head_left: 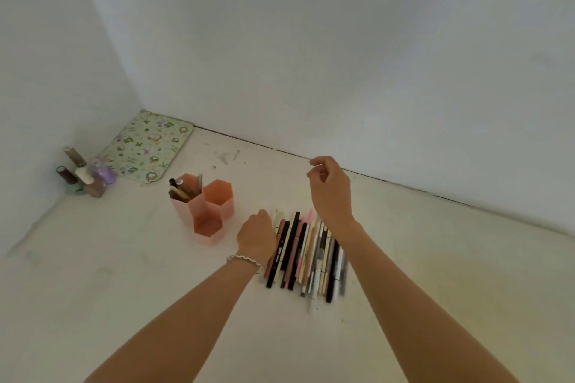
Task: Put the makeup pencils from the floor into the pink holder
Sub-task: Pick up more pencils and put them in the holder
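Far left, against the wall: a cluster of small nail-polish bottles [84, 176] beside a green patterned mat [146, 146]; neither belongs to your task. Centre left: the pink translucent plastic holder of three hexagonal cups [203, 205], the rear cup already holding several pencils, the other two apparently empty. Being light and tall, it may tip if you push a pencil against its rim. Centre: your left hand [256, 235], braceleted at the wrist, curled knuckles-up at the left edge of the row of mixed black, pink and cream makeup pencils [306, 253] on the pale floor; whether it grips one you cannot tell. Tightly packed pencils invite dragging neighbours or rolling them apart. Right: your right hand [329, 188], raised above the row, fingers loosely bent, apparently empty.
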Demonstrator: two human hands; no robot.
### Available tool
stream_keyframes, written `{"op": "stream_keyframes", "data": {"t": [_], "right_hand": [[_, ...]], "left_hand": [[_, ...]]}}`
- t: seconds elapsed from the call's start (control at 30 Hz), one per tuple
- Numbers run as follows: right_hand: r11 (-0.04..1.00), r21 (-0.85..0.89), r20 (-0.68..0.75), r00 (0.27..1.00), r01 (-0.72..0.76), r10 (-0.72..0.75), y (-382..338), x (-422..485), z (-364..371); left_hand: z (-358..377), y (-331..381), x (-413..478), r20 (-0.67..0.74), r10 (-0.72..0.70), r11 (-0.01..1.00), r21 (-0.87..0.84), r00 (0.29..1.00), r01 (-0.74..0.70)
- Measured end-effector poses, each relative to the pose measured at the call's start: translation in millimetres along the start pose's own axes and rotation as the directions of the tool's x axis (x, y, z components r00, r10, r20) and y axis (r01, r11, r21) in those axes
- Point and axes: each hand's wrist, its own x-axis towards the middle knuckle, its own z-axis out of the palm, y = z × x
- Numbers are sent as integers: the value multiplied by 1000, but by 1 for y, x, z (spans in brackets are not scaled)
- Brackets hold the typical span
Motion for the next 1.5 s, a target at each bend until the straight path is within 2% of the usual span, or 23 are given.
{"op": "stream_keyframes", "data": {"t": [0.13,0.23,0.33,0.47,0.53,0.6,0.7,0.8,0.83,0.9,0.97,1.03,1.1,1.17,1.3,1.4,1.5], "right_hand": [[999,-42,12,1000,-16,16,20,-6,-1],[988,-141,74,994,-66,77,31,-5,9],[937,-336,192,967,-97,169,36,-4,31],[819,-573,287,942,22,176,43,-9,64],[721,-681,323,936,128,138,48,-12,75],[669,-721,346,930,181,121,53,-15,80],[740,-656,357,924,146,134,47,-8,80],[926,-370,213,963,-76,165,21,12,68],[955,-269,152,973,-127,172,9,20,62],[984,-116,60,988,-137,144,-18,33,53],[997,-4,-19,997,-80,80,-47,39,46],[998,67,-78,997,-9,14,-73,40,45],[993,108,-114,993,52,-40,-93,36,48],[983,140,-148,984,122,-101,-107,31,52],[933,168,-260,927,319,-270,-122,14,66],[890,131,-284,877,436,-388,-119,-1,85],[857,55,-210,845,512,-491,-103,-15,108]], "left_hand": [[4,3,2,-32,43,998,44,999,-41],[-15,6,7,-129,57,986,-151,990,-76],[-43,15,10,-292,69,927,-334,954,-170],[-72,22,9,-428,110,831,-456,897,-319],[-82,22,5,-464,125,798,-479,877,-367],[-91,21,0,-510,138,785,-466,849,-408],[-114,9,-6,-600,116,755,-465,791,-463],[-148,-22,-8,-712,6,721,-483,702,-497],[-157,-34,-9,-741,-37,706,-495,671,-507],[-169,-58,-11,-776,-104,698,-503,623,-509],[-167,-74,-11,-767,-120,734,-496,630,-464],[-159,-84,-12,-726,-96,772,-486,680,-410],[-148,-90,-13,-714,-22,867,-362,700,-342],[-140,-96,-13,-741,38,932,-217,671,-292],[-151,-108,-19,-829,-65,919,-267,556,-290],[-165,-113,-23,-818,-123,882,-350,563,-316],[-171,-108,-25,-810,-141,836,-406,570,-370]]}}
